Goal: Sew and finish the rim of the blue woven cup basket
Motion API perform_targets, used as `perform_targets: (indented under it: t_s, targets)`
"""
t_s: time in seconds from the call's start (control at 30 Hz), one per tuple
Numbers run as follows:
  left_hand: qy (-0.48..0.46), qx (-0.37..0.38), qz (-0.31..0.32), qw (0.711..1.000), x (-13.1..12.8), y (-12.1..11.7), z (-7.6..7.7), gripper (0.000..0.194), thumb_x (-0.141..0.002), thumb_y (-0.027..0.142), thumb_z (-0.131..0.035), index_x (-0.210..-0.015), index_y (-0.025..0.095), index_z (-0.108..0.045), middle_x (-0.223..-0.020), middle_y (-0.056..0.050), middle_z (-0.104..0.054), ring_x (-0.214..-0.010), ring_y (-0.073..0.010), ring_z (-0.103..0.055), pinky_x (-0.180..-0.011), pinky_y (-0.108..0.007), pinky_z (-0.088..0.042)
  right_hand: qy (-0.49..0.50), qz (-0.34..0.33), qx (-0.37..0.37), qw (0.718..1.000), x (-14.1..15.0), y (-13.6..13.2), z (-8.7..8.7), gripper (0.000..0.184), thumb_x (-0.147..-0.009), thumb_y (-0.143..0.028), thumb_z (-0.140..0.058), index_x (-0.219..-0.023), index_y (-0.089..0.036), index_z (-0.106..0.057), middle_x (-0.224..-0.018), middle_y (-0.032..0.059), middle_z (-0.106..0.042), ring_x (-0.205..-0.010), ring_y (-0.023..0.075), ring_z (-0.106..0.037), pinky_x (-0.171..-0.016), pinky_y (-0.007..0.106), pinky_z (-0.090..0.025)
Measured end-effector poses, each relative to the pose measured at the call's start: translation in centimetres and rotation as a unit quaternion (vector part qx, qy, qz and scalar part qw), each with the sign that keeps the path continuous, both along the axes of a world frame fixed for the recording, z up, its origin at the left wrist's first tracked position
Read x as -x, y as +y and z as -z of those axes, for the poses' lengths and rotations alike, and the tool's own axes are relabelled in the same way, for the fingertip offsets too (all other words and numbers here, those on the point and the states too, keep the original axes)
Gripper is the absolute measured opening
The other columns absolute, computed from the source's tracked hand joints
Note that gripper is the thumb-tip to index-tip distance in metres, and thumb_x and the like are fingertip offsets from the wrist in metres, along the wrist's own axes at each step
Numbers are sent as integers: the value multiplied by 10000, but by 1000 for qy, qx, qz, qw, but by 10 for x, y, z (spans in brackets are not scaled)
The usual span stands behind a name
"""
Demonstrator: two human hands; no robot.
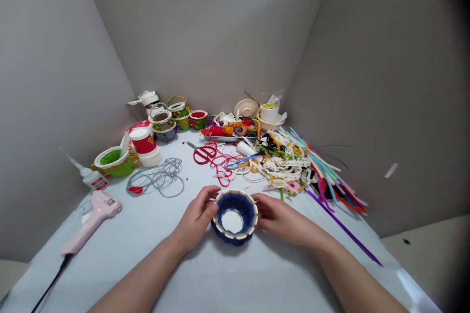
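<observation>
A small dark-blue basket (pixel 238 204) with a scalloped white and tan rim and a white inside bottom sits near the front middle of the table. My left hand (pixel 199 218) curves round its left side, thumb near the rim. From the right, my right hand (pixel 276 217) holds the opposite side, its fingertips partly hidden behind the rim. Behind the basket lie red-handled scissors (pixel 204 152) and loose red yarn (pixel 223 164). A grey cord (pixel 161 176) lies in loops beyond my left hand.
A pink glue gun (pixel 91 220) with a black cable lies at left, beside a glue bottle (pixel 94 179) and a green basket (pixel 115 162). Paper cups (pixel 145 146) and finished baskets stand behind. Right are piled lace trims (pixel 288 171), pipe cleaners (pixel 338 181) and a purple strip (pixel 345 230). A yarn tray (pixel 229 139) stands at the back.
</observation>
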State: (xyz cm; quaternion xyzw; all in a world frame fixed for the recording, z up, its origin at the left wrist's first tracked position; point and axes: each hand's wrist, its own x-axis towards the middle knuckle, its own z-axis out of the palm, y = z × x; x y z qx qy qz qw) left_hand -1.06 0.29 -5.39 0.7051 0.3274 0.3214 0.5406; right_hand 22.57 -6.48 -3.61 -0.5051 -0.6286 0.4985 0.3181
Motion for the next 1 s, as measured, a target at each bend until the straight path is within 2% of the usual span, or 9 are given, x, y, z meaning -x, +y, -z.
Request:
perform_targets:
  t_s: [0.2, 0.37, 0.47, 0.7, 0.8, 0.87, 0.93, 1.0]
  targets:
    - [-5, -5, -43, 999, -2, -2, -2, 380, -887, 445, -436, -1147, 178, -508, -1053, -90, -629, -970, -210, -578, -820, -311, -457, -59, 29, -3, 998, -2, 1, 0, 371, -762, -193, -580, -1132, -172, -558, -882, 44, -678, -789, 169, -626, -686, 261, -489]
    - [-29, 25, -130, 991, -3, 0, -1, 317, -887, 436, -430, -997, 170, -562, -845, -45, -632, -712, -144, -587, -682, -274, -478, -86, 27, -9, 996, -4, 2, 0, 297, -775, -212, -572, -1068, -166, -581, -898, 44, -675, -797, 174, -620, -687, 266, -481]
    - [-24, 16, -173, 984, -3, 4, 1, 264, -865, 412, -479, -908, 170, -576, -762, -20, -614, -649, -121, -569, -637, -245, -466, -110, 28, -14, 993, -5, 3, 1, 219, -785, -203, -550, -996, -168, -595, -904, 38, -676, -794, 169, -611, -695, 263, -469]
    - [1, 1, -191, 982, -2, 5, 7, 215, -847, 377, -502, -870, 176, -577, -718, -3, -607, -628, -123, -570, -627, -242, -458, -174, 39, -40, 983, -5, 4, -1, 134, -807, -201, -509, -900, -177, -602, -847, 24, -673, -780, 168, -594, -692, 260, -442]
    - [45, -41, -209, 976, -1, 13, 0, 206, -836, 357, -504, -891, 180, -594, -767, -22, -628, -671, -145, -579, -657, -265, -461, -183, 41, -54, 981, -5, 4, 1, 119, -816, -210, -500, -882, -180, -595, -832, 22, -666, -759, 164, -589, -675, 253, -435]
    - [110, -92, -215, 966, 0, 27, -8, 204, -817, 326, -518, -918, 180, -619, -821, -40, -639, -692, -158, -576, -685, -285, -460, -191, 40, -63, 979, -5, 5, 2, 113, -821, -210, -494, -872, -182, -591, -834, 23, -664, -751, 162, -586, -669, 250, -429]
    - [189, -158, -204, 947, -1, 48, -16, 223, -799, 288, -527, -957, 177, -638, -906, -64, -634, -710, -168, -574, -730, -312, -460, -200, 38, -75, 976, -4, 4, 2, 108, -825, -207, -490, -861, -183, -588, -839, 24, -661, -747, 161, -580, -668, 248, -421]
    - [265, -231, -190, 917, -3, 73, -19, 251, -797, 254, -525, -1000, 167, -644, -1005, -94, -599, -756, -182, -578, -795, -342, -452, -208, 35, -84, 974, -2, 4, 2, 104, -827, -206, -486, -846, -182, -585, -835, 25, -655, -741, 160, -570, -663, 246, -414]
